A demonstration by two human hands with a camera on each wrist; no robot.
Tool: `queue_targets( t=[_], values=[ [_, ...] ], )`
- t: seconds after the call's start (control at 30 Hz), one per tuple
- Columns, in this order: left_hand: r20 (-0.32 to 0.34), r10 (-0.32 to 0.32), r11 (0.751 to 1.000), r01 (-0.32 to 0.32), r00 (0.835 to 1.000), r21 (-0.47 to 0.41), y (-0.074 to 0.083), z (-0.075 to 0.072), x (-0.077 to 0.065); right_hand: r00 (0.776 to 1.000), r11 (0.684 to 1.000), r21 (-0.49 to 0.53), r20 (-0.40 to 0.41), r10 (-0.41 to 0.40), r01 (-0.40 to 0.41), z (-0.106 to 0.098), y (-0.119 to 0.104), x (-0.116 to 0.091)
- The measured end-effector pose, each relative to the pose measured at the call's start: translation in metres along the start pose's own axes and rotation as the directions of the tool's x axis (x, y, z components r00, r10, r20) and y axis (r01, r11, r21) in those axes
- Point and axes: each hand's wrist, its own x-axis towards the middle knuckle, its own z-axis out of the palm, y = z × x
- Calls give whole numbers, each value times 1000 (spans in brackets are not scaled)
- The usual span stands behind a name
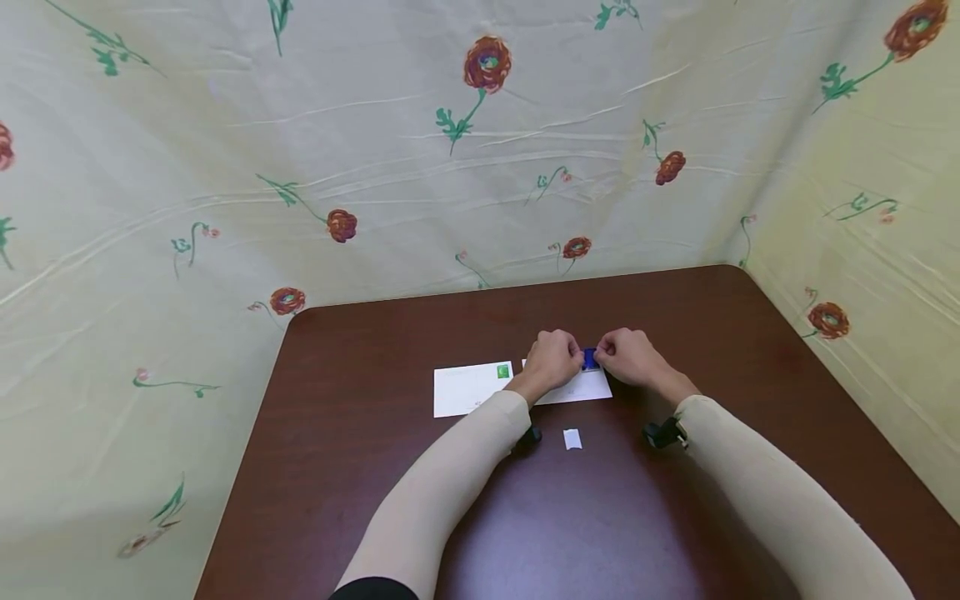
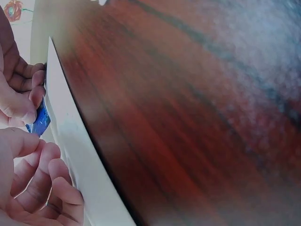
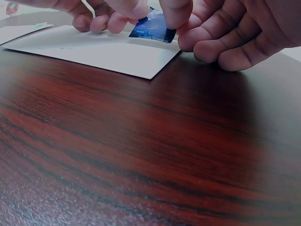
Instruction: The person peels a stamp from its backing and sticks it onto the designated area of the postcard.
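A small blue stamp (image 1: 589, 359) is between my two hands, at the top right corner of a white envelope (image 1: 581, 390). My left hand (image 1: 553, 360) pinches the stamp's left edge with thumb and fingertips. At the opposite edge, my right hand (image 1: 630, 357) pinches it too. In the right wrist view the stamp (image 3: 153, 29) tilts, its lower edge close over the envelope (image 3: 89, 52); whether it touches the paper I cannot tell. The left wrist view shows part of the stamp (image 2: 41, 118) between the fingers.
Another white envelope (image 1: 463, 390) with a green stamp (image 1: 503, 371) in its top right corner lies to the left. A small white paper piece (image 1: 572, 439) lies nearer on the brown table (image 1: 360, 467). Flower-patterned sheeting (image 1: 405, 183) hangs behind and beside the table.
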Motion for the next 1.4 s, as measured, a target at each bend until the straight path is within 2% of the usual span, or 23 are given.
queue_targets(
  t=[0.4,0.83,1.03,1.23,1.4],
  values=[
    [-41,-73,997,74,996,9,0,13,38,998,998,3,25,-65,65,-7,26,39],
    [-18,-76,996,77,997,37,0,16,42,997,997,0,11,-75,75,-4,28,42],
    [13,-76,996,75,997,41,0,14,44,998,999,-14,26,-51,51,-5,26,43],
    [22,-110,992,108,994,65,-1,9,45,998,998,-31,26,-49,50,-6,20,46],
    [42,-107,992,104,993,74,0,9,44,1000,1000,-10,15,-10,10,-4,20,43]
  ],
)
